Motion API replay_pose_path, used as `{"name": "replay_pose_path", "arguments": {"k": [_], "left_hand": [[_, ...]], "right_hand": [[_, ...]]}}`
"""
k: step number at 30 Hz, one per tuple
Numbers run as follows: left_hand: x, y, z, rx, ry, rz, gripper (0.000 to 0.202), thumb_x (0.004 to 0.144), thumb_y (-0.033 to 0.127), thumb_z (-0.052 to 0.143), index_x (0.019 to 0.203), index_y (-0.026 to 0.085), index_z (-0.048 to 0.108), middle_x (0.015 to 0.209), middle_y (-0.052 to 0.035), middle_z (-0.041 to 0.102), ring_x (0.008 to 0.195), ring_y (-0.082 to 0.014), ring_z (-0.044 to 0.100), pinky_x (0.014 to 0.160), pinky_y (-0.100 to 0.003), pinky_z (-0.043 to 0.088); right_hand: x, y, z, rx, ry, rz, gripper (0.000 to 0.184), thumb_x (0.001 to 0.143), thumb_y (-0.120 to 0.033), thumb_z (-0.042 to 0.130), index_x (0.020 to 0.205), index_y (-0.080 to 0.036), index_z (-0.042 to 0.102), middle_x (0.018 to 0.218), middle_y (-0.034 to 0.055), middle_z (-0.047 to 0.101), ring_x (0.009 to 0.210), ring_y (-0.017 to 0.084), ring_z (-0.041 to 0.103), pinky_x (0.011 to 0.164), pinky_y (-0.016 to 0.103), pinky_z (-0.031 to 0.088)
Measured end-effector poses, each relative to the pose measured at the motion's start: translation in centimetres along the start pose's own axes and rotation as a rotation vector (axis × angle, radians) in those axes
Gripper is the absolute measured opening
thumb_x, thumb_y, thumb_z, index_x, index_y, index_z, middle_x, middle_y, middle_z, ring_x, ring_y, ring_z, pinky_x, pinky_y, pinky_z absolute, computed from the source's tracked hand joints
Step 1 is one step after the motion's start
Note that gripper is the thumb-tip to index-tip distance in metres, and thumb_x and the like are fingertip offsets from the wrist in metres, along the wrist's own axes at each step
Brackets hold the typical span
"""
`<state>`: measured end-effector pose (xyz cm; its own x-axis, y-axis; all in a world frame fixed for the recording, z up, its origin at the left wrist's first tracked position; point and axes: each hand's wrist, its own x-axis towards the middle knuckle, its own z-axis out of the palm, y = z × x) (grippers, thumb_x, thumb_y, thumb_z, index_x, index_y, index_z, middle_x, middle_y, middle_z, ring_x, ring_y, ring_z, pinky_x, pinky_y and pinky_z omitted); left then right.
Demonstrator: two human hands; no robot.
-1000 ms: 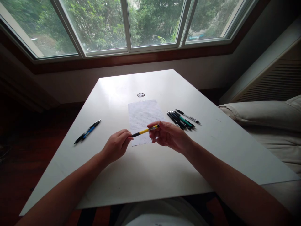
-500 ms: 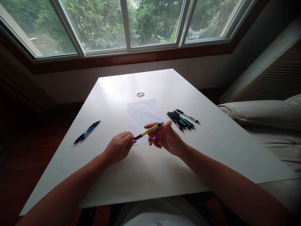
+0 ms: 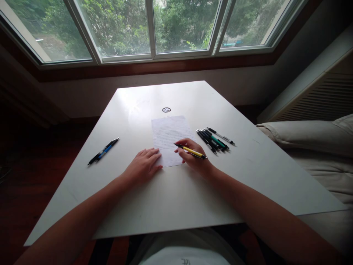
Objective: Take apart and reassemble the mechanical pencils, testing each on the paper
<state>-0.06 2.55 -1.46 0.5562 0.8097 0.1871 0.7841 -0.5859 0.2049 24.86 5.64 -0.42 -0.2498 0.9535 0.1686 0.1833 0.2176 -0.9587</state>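
My right hand (image 3: 196, 154) grips a yellow and black pen (image 3: 193, 151) over the lower right of a sheet of paper (image 3: 169, 130). The pen's black tip points left, above the sheet; whether it touches the paper I cannot tell. Lines of writing cover much of the sheet. At the paper's lower left edge, my left hand (image 3: 145, 163) lies flat with its fingers stretched out and nothing in them.
To the right of the paper lies a bunch of several pens (image 3: 213, 141), mostly black, one with green. A blue pen and a black pen (image 3: 103, 151) lie at the left. A round dark-rimmed mark (image 3: 166, 109) is beyond the paper on the white table (image 3: 154, 206).
My left hand has let go of the pen's black end and now lies flat by the paper. The pen has turned round in my right hand, which has closed on it in a writing grip.
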Motion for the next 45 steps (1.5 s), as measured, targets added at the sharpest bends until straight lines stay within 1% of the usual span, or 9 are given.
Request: {"name": "replay_pose_path", "arguments": {"k": [3, 6, 9, 12, 19, 28, 33, 36, 45], "left_hand": [[-0.1, 0.0, 0.1, -0.002, -0.025, 0.014, 0.045, 0.099, 0.044, 0.048, 0.139, 0.023, 0.053, 0.149, -0.0111, 0.049, 0.137, -0.0304, 0.045, 0.115, -0.053, 0.033], [-0.1, 0.3, 0.0, 0.001, -0.023, 0.018, 0.045, 0.099, 0.043, 0.048, 0.139, 0.023, 0.053, 0.149, -0.0103, 0.049, 0.137, -0.0304, 0.044, 0.115, -0.054, 0.033], [0.0, 0.4, 0.1, 0.001, -0.014, 0.021, 0.043, 0.099, 0.042, 0.048, 0.137, 0.023, 0.055, 0.147, -0.0108, 0.051, 0.136, -0.0303, 0.045, 0.114, -0.053, 0.034], [-0.1, 0.3, 0.2, -0.005, -0.003, 0.025, 0.042, 0.098, 0.042, 0.049, 0.135, 0.023, 0.056, 0.146, -0.0111, 0.051, 0.136, -0.0296, 0.046, 0.114, -0.052, 0.035], [-0.1, 0.1, 0.3, -0.032, 0.014, 0.017, 0.042, 0.098, 0.042, 0.05, 0.135, 0.024, 0.056, 0.147, -0.0104, 0.051, 0.136, -0.029, 0.045, 0.115, -0.052, 0.033], [-0.1, 0.2, 0.2, -0.023, -0.006, 0.014, 0.042, 0.098, 0.042, 0.049, 0.134, 0.022, 0.056, 0.146, -0.0117, 0.051, 0.137, -0.03, 0.044, 0.115, -0.053, 0.034], [-0.1, 0.2, 0.2, -0.019, -0.001, 0.025, 0.042, 0.098, 0.041, 0.051, 0.135, 0.022, 0.056, 0.146, -0.0121, 0.051, 0.136, -0.0299, 0.045, 0.114, -0.053, 0.034], [-0.1, 0.2, 0.2, -0.02, -0.002, 0.024, 0.042, 0.098, 0.041, 0.051, 0.134, 0.022, 0.056, 0.146, -0.012, 0.052, 0.136, -0.03, 0.045, 0.115, -0.053, 0.034], [0.0, 0.4, 0.0, -0.015, -0.037, -0.002, 0.043, 0.099, 0.043, 0.047, 0.136, 0.023, 0.055, 0.148, -0.0102, 0.05, 0.137, -0.0302, 0.044, 0.116, -0.052, 0.032]], "right_hand": [[0.0, 0.6, 0.8, -0.052, -0.025, 0.01, 0.021, 0.085, -0.03, 0.059, 0.101, -0.018, 0.06, 0.083, 0.0044, 0.068, 0.067, 0.017, 0.064, 0.049, 0.024, 0.048], [-0.1, 0.9, 1.8, -0.072, -0.072, 0.019, 0.015, 0.085, -0.026, 0.056, 0.096, -0.018, 0.06, 0.073, 0.0015, 0.066, 0.061, 0.015, 0.064, 0.052, 0.024, 0.047], [-0.1, 1.1, 2.3, -0.073, -0.105, 0.038, 0.012, 0.084, -0.024, 0.055, 0.092, -0.018, 0.062, 0.065, -0.0008, 0.064, 0.059, 0.016, 0.065, 0.055, 0.025, 0.047], [0.0, 1.3, 2.5, -0.098, -0.128, 0.055, 0.012, 0.084, -0.023, 0.054, 0.09, -0.018, 0.063, 0.06, -0.002, 0.063, 0.055, 0.016, 0.064, 0.055, 0.025, 0.046], [0.2, 1.6, 2.6, -0.151, -0.133, 0.033, 0.015, 0.085, -0.025, 0.055, 0.093, -0.018, 0.065, 0.062, -0.0011, 0.066, 0.057, 0.016, 0.063, 0.056, 0.025, 0.046], [0.3, 1.7, 2.7, -0.196, -0.143, -0.004, 0.016, 0.083, -0.024, 0.055, 0.092, -0.019, 0.068, 0.062, -0.0013, 0.064, 0.056, 0.015, 0.059, 0.056, 0.025, 0.044], [0.2, 1.7, 2.6, -0.173, -0.128, 0.021, 0.016, 0.083, -0.022, 0.054, 0.092, -0.018, 0.067, 0.062, -0.0009, 0.065, 0.056, 0.015, 0.061, 0.056, 0.025, 0.044], [0.1, 1.6, 2.6, -0.174, -0.123, 0.01, 0.016, 0.083, -0.022, 0.054, 0.091, -0.018, 0.067, 0.061, -0.0014, 0.064, 0.055, 0.015, 0.061, 0.055, 0.025, 0.044], [0.0, 1.6, 2.7, -0.148, -0.089, 0.037, 0.013, 0.084, -0.023, 0.055, 0.088, -0.019, 0.066, 0.06, -0.0018, 0.064, 0.054, 0.015, 0.063, 0.053, 0.023, 0.045]]}}
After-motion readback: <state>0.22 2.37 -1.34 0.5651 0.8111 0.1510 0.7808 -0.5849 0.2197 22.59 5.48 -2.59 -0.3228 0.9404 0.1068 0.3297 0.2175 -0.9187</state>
